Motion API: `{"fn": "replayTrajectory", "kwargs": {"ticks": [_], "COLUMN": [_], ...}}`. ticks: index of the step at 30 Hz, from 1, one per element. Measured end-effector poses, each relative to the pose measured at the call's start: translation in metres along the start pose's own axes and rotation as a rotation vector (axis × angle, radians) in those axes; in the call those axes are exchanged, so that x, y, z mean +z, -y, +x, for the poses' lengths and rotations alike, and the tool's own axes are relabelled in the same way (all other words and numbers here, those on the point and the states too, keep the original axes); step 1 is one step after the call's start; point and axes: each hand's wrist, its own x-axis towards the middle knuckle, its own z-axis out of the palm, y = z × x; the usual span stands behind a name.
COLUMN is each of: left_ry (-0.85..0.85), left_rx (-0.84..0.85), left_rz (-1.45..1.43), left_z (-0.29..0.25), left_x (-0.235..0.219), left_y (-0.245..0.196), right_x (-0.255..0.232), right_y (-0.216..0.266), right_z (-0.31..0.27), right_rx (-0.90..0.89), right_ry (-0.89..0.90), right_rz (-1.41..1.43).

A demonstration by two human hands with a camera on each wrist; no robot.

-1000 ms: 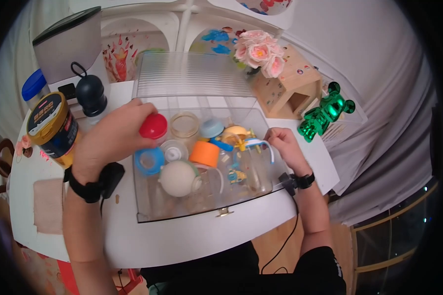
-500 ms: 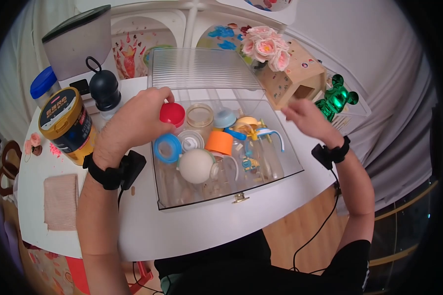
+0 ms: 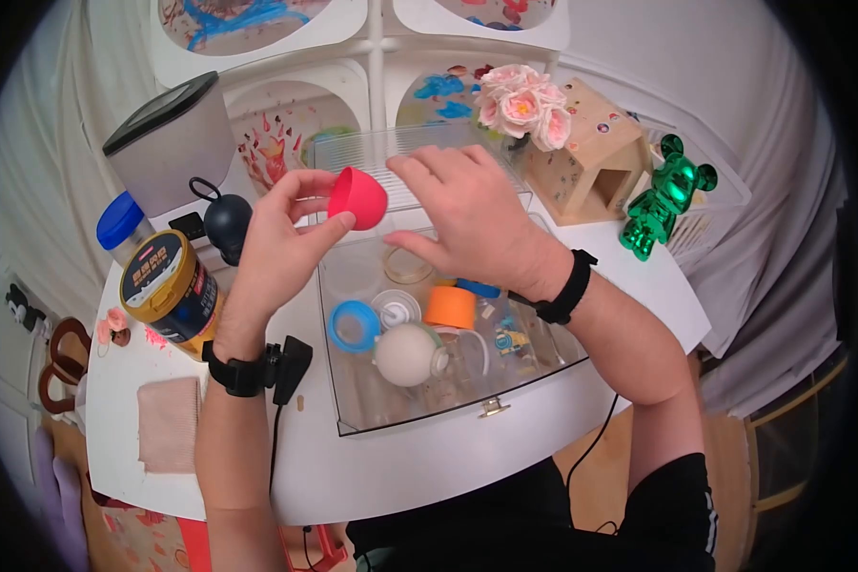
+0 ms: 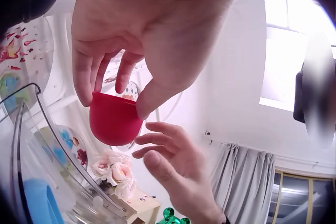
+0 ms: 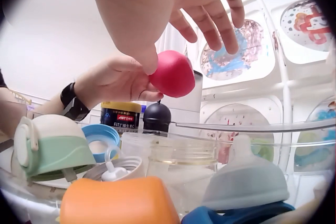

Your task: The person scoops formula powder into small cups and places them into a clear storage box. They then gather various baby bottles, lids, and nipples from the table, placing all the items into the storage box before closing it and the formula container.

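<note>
My left hand (image 3: 291, 238) holds a red cup-shaped cap (image 3: 357, 198) above the box, thumb on one side and fingers on the other. In the left wrist view, the cap (image 4: 115, 124) has its hollow side toward the palm. My right hand (image 3: 477, 214) is close on the right, fingers spread and nothing in its grasp. Below both is a clear plastic box (image 3: 419, 412). Inside are an orange cap (image 3: 451, 308), a blue ring-shaped cap (image 3: 355, 326), a cream round lid (image 3: 405, 355) and clear bottles. My right hand hides part of the box's contents.
Left of the box stand a yellow-and-black tub (image 3: 172, 286), a dark bottle with a loop (image 3: 227, 227) and a grey bin (image 3: 172, 133). Pink flowers (image 3: 524, 105), a wooden house (image 3: 591, 162) and a green bear figure (image 3: 663, 205) stand at the back right. A folded cloth (image 3: 169, 424) lies front left.
My left hand has lifted the red cap up from among the box's contents. My right hand has come from the box's right side to over it, beside the cap.
</note>
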Motion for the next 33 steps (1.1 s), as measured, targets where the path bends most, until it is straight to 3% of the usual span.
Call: {"fn": "replayTrajectory", "kwargs": {"ticks": [7,10,14,15,18,24,27,33], "left_ry": [0.163,0.126,0.375,0.392,0.400,0.385,0.382,0.407], "left_rx": [-0.049,0.006,-0.134,-0.149,0.019,0.046,-0.005,-0.028], "left_rz": [-0.130,0.036,0.550,0.523,0.581,0.651,0.707,0.708], "left_z": [-0.001,0.000,-0.002,-0.004,-0.010,-0.013,-0.014,-0.014], "left_x": [0.019,0.013,-0.006,-0.006,-0.004,0.001,-0.001,-0.005], "left_y": [0.002,0.017,-0.001,0.002,0.010,0.007,0.001,0.006], "right_x": [0.017,0.024,0.024,0.025,0.030,0.043,0.043,0.045], "right_y": [0.003,-0.007,-0.031,-0.035,-0.046,-0.062,-0.071,-0.069], "right_z": [-0.019,-0.025,-0.026,-0.027,-0.031,-0.043,-0.042,-0.043], "right_rx": [0.081,0.174,0.473,0.547,0.702,0.837,0.871,0.947], "right_ry": [0.019,0.054,0.216,0.249,0.306,0.212,0.347,0.353], "right_rz": [0.061,0.027,-0.013,-0.013,0.048,0.150,0.114,-0.031]}}
